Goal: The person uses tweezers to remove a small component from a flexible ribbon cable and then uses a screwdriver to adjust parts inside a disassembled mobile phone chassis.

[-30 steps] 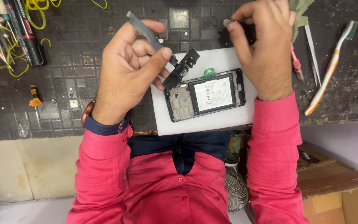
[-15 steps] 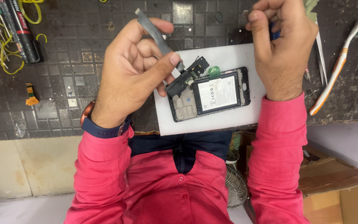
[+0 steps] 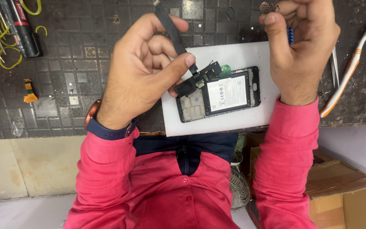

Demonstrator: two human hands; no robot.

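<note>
While I look down from the head camera, my left hand (image 3: 142,70) pinches a dark flat tool (image 3: 172,32) between thumb and forefinger, the other fingers curled in behind it. Its lower tip touches a black part (image 3: 198,79) at the top left corner of an opened phone (image 3: 219,94). That phone lies face down with its back cover off, so the battery (image 3: 227,93) with its white label shows in the middle. It rests on a white pad (image 3: 234,57), which sits on the dark gridded mat (image 3: 64,63) of the bench.

My right hand (image 3: 301,46) is raised above the pad's far right corner, well apart from the phone. Its fingers are bent and pressed together round a small perforated metal piece (image 3: 269,7) at the fingertips; a blue bit shows below them, but I cannot tell what it is.

To the right of that hand lie tweezers (image 3: 334,68) and a white and orange toothbrush (image 3: 350,68). At far left sit yellow wires (image 3: 1,51) and a dark tube (image 3: 22,27). A cardboard box (image 3: 344,191) stands below the bench on the right.
</note>
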